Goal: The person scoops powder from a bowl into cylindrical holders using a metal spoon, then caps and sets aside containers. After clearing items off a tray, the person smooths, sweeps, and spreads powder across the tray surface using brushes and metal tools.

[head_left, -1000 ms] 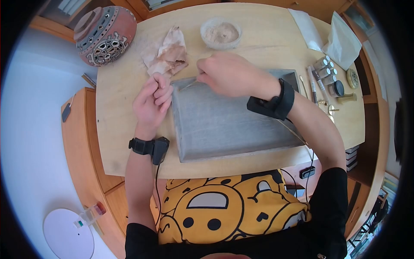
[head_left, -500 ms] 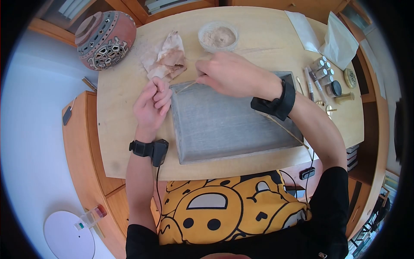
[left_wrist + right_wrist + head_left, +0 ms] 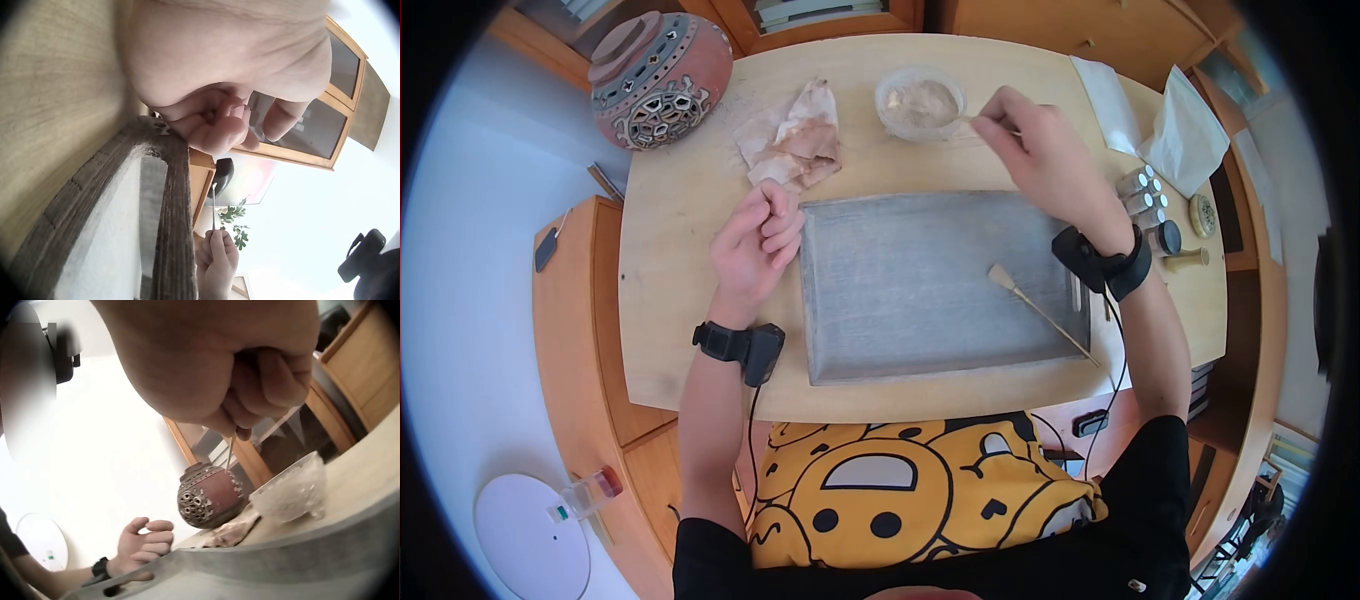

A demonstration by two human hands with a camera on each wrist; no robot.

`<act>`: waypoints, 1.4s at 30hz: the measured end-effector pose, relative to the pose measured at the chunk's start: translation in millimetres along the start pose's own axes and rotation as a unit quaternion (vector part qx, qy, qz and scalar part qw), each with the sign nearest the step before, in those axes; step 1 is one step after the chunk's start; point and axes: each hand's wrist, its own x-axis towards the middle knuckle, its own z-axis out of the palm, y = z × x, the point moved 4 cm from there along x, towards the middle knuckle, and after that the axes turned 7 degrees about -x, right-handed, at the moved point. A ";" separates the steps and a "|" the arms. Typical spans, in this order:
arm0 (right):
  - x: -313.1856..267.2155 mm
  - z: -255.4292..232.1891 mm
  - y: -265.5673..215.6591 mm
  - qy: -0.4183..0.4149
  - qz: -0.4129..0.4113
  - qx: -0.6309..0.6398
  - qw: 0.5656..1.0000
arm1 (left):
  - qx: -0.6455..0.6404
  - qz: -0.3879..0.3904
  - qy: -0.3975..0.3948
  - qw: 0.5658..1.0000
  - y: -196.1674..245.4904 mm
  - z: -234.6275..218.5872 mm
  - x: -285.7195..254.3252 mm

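Observation:
My right hand (image 3: 1055, 160) pinches a thin stick (image 3: 230, 453) beside the bowl. In the left wrist view the stick's far end shows a small pale tip (image 3: 214, 185). The glass bowl (image 3: 290, 490) holds a greyish-pink powder (image 3: 922, 104). My left hand (image 3: 755, 235) lies at the far left corner of the grey wooden tray (image 3: 900, 290), fingers loosely curled and holding nothing. A small brush (image 3: 1040, 312) with a flared pale head lies across the tray's right part, its handle over the near edge. A stained cloth (image 3: 800, 145) lies crumpled beyond my left hand.
A carved clay pot (image 3: 660, 85) stands at the back left. White paper packets (image 3: 1185, 135) lie at the back right. Several small capped jars (image 3: 1142, 200), a dark-lidded jar (image 3: 1166, 237) and a round patterned tin (image 3: 1202, 215) stand along the right edge.
My right hand has moved right and away from the tray's far left side to beside the bowl, stick still pinched. The brush in the tray now shows whole. My left hand stays put.

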 end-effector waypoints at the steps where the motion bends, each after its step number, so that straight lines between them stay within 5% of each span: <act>1: 1.0 -3.3 6.7 0.030 0.015 -0.033 0.999 | 0.005 -0.002 0.001 1.000 0.3 0.5 0.2; 5: -5.0 8.5 23.7 0.074 0.002 -0.082 0.994 | -0.002 -0.001 -0.010 1.000 -0.9 -0.8 0.2; 7: -8.9 18.8 28.2 0.025 0.008 -0.165 0.986 | 0.016 -0.001 0.012 1.000 -0.5 0.0 0.5; 20: -17.2 3.6 28.6 -0.002 0.046 -0.166 0.985 | 0.018 -0.003 0.013 1.000 -0.6 -1.8 0.2; 23: -28.2 -26.7 18.1 0.046 0.085 -0.109 0.989 | 0.003 -0.007 -0.004 1.000 -1.8 -2.1 -0.6; 33: -149.1 -102.1 24.4 0.071 0.220 -0.158 0.960 | 0.026 -0.001 0.015 1.000 -1.2 -1.4 -2.1; 38: -217.5 -93.7 46.5 0.090 0.346 -0.100 0.928 | 0.024 -0.005 0.008 1.000 0.3 -3.9 -2.2; 42: -258.8 -76.3 57.5 0.108 0.371 -0.092 0.918 | 0.025 -0.007 0.000 1.000 1.5 -4.0 -1.8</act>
